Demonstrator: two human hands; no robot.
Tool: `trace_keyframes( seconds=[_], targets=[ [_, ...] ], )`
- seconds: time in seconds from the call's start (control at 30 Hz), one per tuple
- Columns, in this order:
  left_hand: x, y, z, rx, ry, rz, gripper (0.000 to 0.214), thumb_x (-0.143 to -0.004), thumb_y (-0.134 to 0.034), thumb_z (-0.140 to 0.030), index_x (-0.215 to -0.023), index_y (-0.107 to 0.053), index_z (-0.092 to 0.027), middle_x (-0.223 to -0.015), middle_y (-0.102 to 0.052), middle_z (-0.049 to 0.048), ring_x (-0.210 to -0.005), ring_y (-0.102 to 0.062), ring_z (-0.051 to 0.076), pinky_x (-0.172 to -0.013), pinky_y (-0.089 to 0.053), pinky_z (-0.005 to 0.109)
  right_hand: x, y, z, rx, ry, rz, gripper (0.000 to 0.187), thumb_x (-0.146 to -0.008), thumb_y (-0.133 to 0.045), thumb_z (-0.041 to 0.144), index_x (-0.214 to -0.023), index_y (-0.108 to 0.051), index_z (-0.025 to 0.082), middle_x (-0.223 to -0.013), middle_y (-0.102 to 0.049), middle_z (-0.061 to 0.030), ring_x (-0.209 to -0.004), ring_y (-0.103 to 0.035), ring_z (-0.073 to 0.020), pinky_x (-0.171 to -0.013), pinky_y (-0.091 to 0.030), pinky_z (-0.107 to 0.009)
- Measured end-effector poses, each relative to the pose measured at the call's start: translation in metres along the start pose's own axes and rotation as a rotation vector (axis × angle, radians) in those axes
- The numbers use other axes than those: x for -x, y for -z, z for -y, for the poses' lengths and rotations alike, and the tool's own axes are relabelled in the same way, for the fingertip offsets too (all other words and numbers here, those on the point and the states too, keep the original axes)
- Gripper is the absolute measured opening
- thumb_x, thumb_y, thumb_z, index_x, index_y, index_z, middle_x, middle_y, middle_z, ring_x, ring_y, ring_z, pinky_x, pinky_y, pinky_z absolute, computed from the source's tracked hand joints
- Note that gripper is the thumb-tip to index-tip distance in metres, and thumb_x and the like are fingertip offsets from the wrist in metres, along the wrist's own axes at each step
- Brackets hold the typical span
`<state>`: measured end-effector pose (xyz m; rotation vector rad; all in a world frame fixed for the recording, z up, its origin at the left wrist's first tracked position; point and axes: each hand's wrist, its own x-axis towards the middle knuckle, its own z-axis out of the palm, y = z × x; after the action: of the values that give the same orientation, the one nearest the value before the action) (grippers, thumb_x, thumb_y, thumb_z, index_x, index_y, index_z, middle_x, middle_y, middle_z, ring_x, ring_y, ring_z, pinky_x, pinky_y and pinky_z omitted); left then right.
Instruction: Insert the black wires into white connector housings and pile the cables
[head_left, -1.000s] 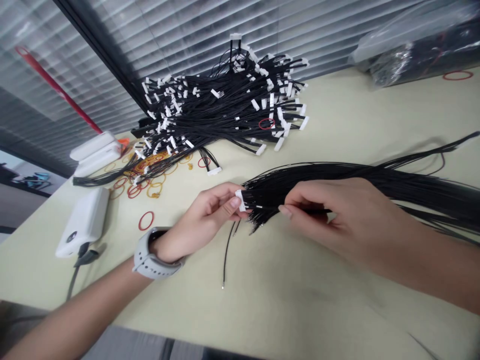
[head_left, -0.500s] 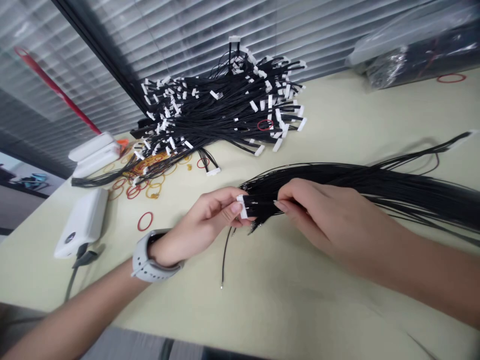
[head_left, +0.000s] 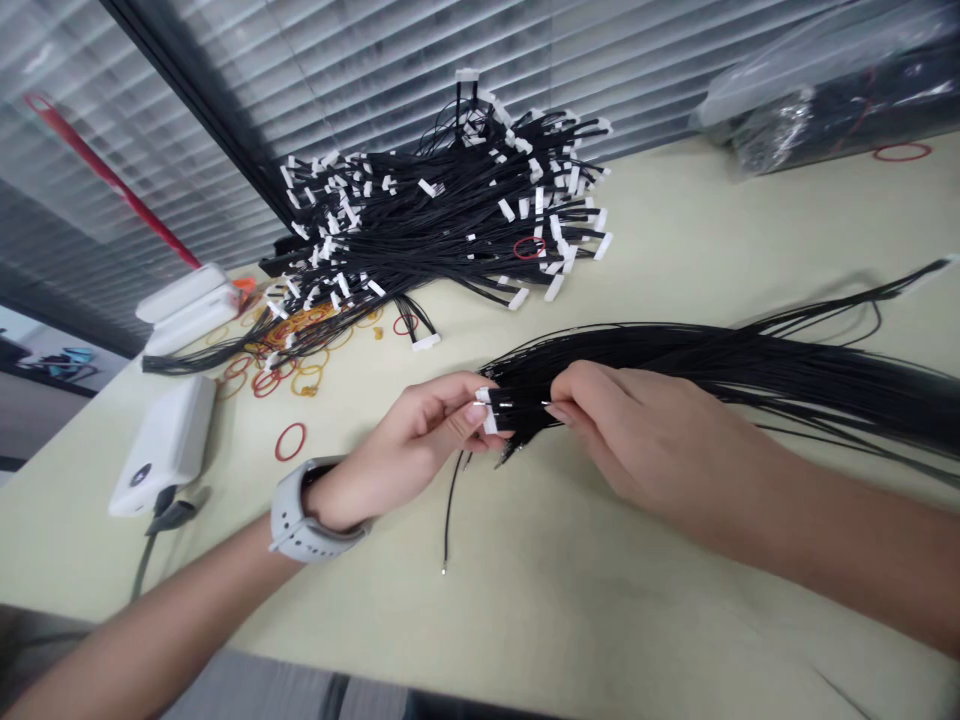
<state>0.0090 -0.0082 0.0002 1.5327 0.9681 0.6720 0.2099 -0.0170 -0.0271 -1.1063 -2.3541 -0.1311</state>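
The pale table (head_left: 570,600) carries a big heap of black wires (head_left: 450,225) with white connectors (head_left: 555,288), some rubber bands (head_left: 289,441) and a white box (head_left: 165,445).

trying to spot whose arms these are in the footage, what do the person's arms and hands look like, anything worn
Both arms are bare, with no sleeves or gloves. The left hand has a light grey watch on a wide strap at its wrist. The right hand shows no watch or band, and no rings show on either hand.

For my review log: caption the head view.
Right hand grips a black wire bundle; left hand pinches a white connector at its end.
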Motion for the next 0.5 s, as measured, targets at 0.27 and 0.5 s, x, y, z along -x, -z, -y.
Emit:
trace_keyframes(
  seconds=[0.27,0.5],
  targets=[
    [-0.0013,0.0024,0.0032,0.017,0.021,-0.01,0.013,-0.087,-0.05,-0.022,-0.087,-0.058,-0.013,-0.079,-0.06,0.0031,-0.072,-0.059,0.01,-0.068,-0.051,0.021,0.0001,0.004,-0.0015,-0.094,-0.067,0.083,0.02,-0.091,-0.03,0.023,-0.076,-0.043,0.017,-0.063,-0.05,0.001,-0.049,-0.048,-0.0121,-0.044,-0.025,-0.023],
    [-0.0012,0.0016,0.0007,0.041,0.04,-0.012,0.013,-0.087,-0.051,-0.021,-0.086,-0.059,-0.012,-0.076,-0.06,0.0026,-0.069,-0.058,0.009,-0.067,-0.05,0.019,0.0014,0.0038,-0.0029,-0.07,-0.03,0.086,0.022,-0.092,-0.03,0.024,-0.076,-0.042,0.017,-0.062,-0.048,0.0017,-0.048,-0.046,-0.0122,-0.044,-0.025,-0.023]
  ],
)
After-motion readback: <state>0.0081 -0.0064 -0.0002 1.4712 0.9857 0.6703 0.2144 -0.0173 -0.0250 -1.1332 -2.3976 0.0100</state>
